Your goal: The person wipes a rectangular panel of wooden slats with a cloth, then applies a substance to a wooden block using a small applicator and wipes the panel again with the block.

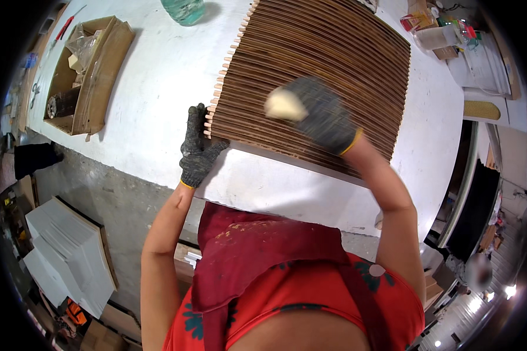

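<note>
Dark brown wooden strips (328,64) lie side by side on a white table, forming one wide panel. Pale ends stick out along its left edge. In a grey knit glove, my left hand (198,152) rests at the near left corner, thumb spread from its outstretched fingers, next to the pale ends. My right hand (325,114), gloved the same way, is over the strips and grips a pale yellow sponge-like pad (285,105). Motion blurs the hand and pad, so I cannot tell whether the pad touches the wood.
On the table's left stands an open cardboard box (93,88) holding plastic bags and a dark roll. A clear greenish container (183,9) stands at the far edge. Stacked white sheets (70,251) are at the lower left; a cluttered side surface (442,38) is at far right.
</note>
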A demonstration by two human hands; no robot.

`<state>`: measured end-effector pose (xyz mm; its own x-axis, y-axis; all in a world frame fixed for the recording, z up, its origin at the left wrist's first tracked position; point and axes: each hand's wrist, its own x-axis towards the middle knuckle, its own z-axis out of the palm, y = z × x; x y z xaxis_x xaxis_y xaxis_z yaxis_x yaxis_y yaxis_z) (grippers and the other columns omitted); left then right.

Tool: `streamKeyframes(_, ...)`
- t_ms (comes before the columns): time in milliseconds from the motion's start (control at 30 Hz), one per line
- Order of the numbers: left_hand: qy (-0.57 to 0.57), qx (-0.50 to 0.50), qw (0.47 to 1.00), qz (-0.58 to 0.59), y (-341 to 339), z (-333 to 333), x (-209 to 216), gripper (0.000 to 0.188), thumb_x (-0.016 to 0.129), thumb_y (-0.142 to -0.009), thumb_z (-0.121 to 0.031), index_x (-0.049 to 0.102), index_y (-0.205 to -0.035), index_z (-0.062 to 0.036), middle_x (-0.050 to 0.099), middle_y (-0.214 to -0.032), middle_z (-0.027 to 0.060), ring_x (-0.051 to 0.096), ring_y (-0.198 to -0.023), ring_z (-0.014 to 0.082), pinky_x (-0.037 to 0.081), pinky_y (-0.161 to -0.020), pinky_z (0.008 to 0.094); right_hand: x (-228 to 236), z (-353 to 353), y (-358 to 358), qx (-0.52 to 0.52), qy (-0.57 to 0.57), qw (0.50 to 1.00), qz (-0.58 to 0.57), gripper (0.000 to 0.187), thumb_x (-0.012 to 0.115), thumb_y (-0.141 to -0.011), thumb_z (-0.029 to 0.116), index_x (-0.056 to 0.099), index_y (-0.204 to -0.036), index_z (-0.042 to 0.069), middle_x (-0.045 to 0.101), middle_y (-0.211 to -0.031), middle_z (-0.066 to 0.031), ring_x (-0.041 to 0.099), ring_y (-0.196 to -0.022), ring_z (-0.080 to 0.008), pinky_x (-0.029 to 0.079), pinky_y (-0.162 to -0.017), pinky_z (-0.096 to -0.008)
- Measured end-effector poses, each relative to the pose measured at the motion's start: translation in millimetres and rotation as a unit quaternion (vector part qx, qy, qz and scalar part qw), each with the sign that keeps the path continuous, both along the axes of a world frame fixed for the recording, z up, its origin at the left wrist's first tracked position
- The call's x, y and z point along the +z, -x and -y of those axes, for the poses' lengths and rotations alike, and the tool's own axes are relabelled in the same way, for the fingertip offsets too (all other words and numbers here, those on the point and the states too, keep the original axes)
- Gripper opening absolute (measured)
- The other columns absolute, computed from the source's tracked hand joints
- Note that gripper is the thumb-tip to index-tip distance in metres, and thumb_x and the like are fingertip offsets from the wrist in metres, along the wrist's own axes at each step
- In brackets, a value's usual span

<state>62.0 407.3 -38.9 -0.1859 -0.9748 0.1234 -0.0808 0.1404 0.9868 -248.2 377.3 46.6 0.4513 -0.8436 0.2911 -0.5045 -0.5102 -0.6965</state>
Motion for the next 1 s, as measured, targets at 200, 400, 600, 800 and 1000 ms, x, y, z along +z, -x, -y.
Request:
streamKeyframes(200, 0.01, -0.009, 1.0, 0.02, 2, 2, 0, 0.105, 0.078, -0.07, 0.004, 0.011, -0.15, -0.0037, 0.026, -0.153, 0.0145, 0.032, -0.137, 0.0246, 0.032, -0.111, 0.0356, 42, 50, 145, -0.37, 0.09, 0.871, -0.311, 0.041, 0.074, -0.072, 0.016, 0.061, -0.11, 0.005, 0.063, -0.104, -0.0158, 0.058, -0.095, -0.0342, 0.047, -0.087, -0.0424)
streamKeyframes(400, -0.004, -0.026, 0.996, -0.084, 1, 3, -1, 0.105, 0.076, -0.071, 0.007, 0.009, -0.151, -0.0062, 0.022, -0.154, 0.0151, 0.029, -0.139, 0.0259, 0.03, -0.112, 0.0374, 48, 4, -10, -0.085, 0.066, 0.994, -0.03, 0.036, 0.069, -0.081, 0.016, 0.058, -0.113, 0.004, 0.06, -0.108, -0.0128, 0.057, -0.1, -0.0299, 0.047, -0.089, -0.039)
streamKeyframes(600, -0.096, -0.043, 0.985, -0.14, -7, 9, 8, 0.104, 0.071, -0.074, 0.009, 0.006, -0.152, -0.0128, 0.018, -0.155, 0.0131, 0.025, -0.14, 0.0258, 0.029, -0.113, 0.039, -26, 2, -87, 0.1, 0.086, 0.99, -0.047, 0.041, 0.061, -0.089, 0.015, 0.052, -0.127, 0.003, 0.055, -0.127, -0.014, 0.052, -0.117, -0.0281, 0.039, -0.104, -0.04)
streamKeyframes(800, -0.087, -0.051, 0.985, -0.138, -4, 8, 1, 0.103, 0.07, -0.075, 0.01, 0.005, -0.152, -0.014, 0.018, -0.155, 0.0126, 0.026, -0.14, 0.0257, 0.03, -0.113, 0.0394, 39, 88, 76, -0.243, 0.163, 0.923, -0.251, 0.031, 0.069, -0.074, 0.013, 0.063, -0.103, 0.004, 0.064, -0.096, -0.0189, 0.06, -0.092, -0.0359, 0.05, -0.082, -0.0429)
streamKeyframes(1000, -0.082, -0.05, 0.983, -0.157, -16, 2, -9, 0.106, 0.069, -0.074, 0.013, 0.003, -0.152, -0.0134, 0.019, -0.155, 0.0141, 0.026, -0.14, 0.0246, 0.03, -0.113, 0.037, 56, 63, 40, -0.24, 0.132, 0.944, -0.184, 0.038, 0.074, -0.071, 0.014, 0.062, -0.106, 0.004, 0.062, -0.097, -0.0155, 0.057, -0.093, -0.0342, 0.047, -0.084, -0.0411)
